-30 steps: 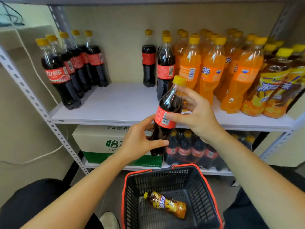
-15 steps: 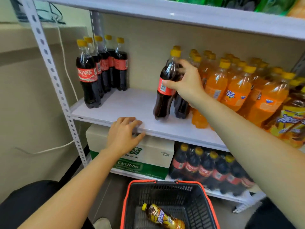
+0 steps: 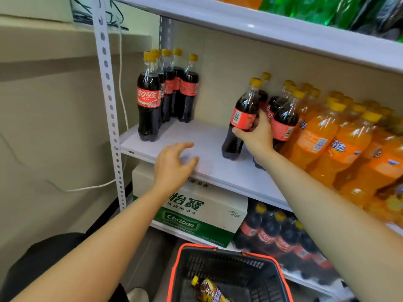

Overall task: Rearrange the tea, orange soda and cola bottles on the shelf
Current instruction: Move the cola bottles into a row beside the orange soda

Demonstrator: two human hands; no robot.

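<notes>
Head view: right hand (image 3: pixel 256 138) grips a cola bottle (image 3: pixel 241 118) standing on the shelf (image 3: pixel 207 147), left of the orange soda bottles (image 3: pixel 322 138); left hand (image 3: pixel 174 168) spread loosely at the near edge

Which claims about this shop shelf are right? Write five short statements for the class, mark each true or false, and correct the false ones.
1. The right hand grips a cola bottle. True.
2. The left hand holds an orange soda bottle. False: it holds nothing; its fingers are open at the front edge of the shelf.
3. A tea bottle lies in the basket. True.
4. The basket hangs from the left hand. False: no hand touches it; it sits low in front of the person.
5. The orange soda bottles stand to the right of the gripped cola bottle. True.
</notes>
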